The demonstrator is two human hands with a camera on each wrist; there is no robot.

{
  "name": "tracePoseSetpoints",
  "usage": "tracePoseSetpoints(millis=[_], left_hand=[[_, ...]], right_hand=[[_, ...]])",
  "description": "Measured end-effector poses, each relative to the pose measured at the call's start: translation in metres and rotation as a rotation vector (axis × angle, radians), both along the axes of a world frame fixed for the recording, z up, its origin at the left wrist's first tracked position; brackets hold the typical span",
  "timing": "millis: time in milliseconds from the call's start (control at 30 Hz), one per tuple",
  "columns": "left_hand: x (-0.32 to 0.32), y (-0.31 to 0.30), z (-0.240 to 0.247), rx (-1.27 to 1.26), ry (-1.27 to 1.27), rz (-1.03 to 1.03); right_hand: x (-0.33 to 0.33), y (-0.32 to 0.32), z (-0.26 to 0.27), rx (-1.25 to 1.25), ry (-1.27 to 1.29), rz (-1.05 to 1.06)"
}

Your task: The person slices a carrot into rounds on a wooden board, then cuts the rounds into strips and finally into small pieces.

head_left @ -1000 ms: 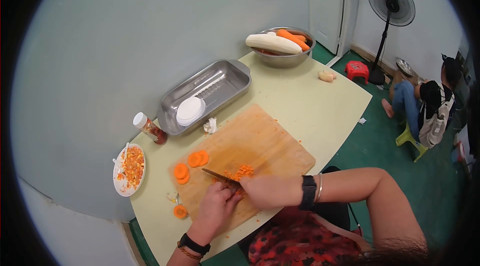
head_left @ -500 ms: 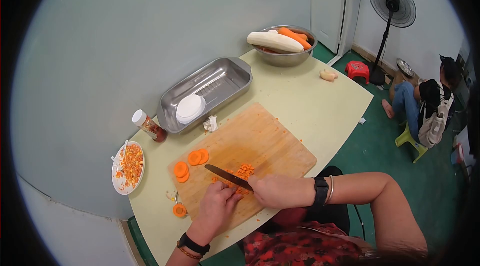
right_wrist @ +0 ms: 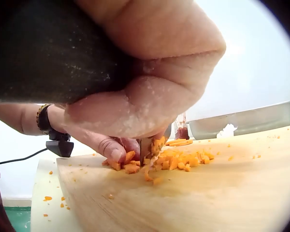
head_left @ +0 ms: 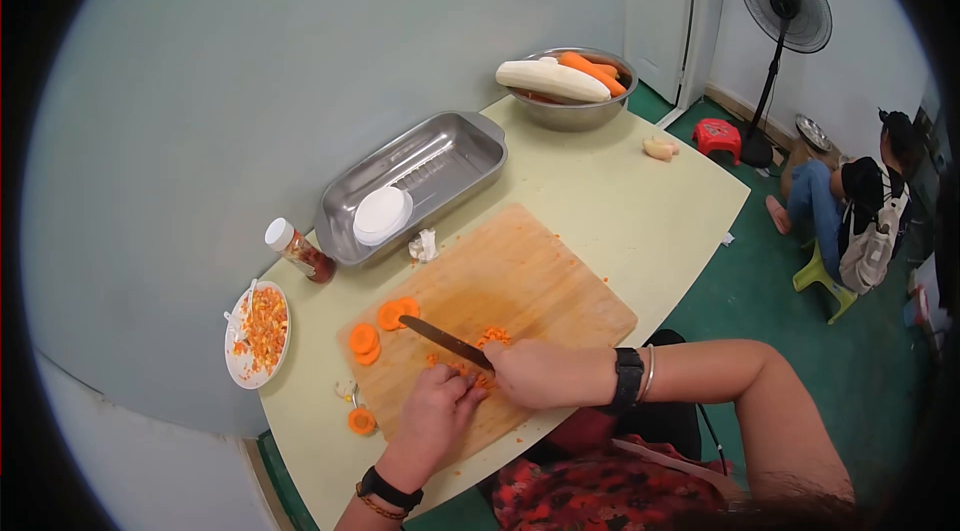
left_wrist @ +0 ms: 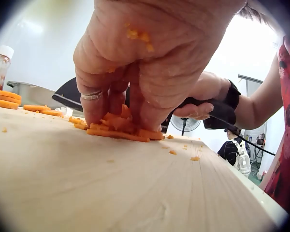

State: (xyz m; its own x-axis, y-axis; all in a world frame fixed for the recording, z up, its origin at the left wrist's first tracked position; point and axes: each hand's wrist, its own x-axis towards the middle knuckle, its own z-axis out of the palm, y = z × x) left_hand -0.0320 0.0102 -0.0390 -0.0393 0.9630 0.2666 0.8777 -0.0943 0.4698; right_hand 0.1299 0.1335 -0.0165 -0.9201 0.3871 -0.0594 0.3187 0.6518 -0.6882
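My right hand (head_left: 535, 374) grips the handle of a dark-bladed knife (head_left: 440, 336), its blade angled to the upper left over the wooden board (head_left: 560, 291). Just left of the blade, my left hand (head_left: 433, 416) has its fingertips bent down on thin carrot strips (left_wrist: 118, 134), pinching them against the board. Small diced carrot (right_wrist: 183, 158) lies on the far side of the blade, which stands between the dice and the strips in the right wrist view. Round carrot slices (head_left: 363, 338) rest at the board's left edge.
A metal tray (head_left: 450, 156) holding a white lid (head_left: 382, 215) stands behind the board. Left are a jar (head_left: 303, 253) and a plate of diced vegetables (head_left: 266, 331). A steel bowl (head_left: 570, 115) of vegetables is at the back; a person (head_left: 870, 191) sits at right.
The knife rose clear of the strips and shifted slightly left, its tip now near the round slices. My left hand has stayed almost in place.
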Motion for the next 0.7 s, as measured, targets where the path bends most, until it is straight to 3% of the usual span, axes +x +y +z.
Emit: tracePoseSetpoints(millis=[700], left_hand=[[0.001,0.004,0.000,-0.023,-0.006,0.015]], right_hand=[[-0.001,-0.005,-0.002,-0.016,0.001,0.062]])
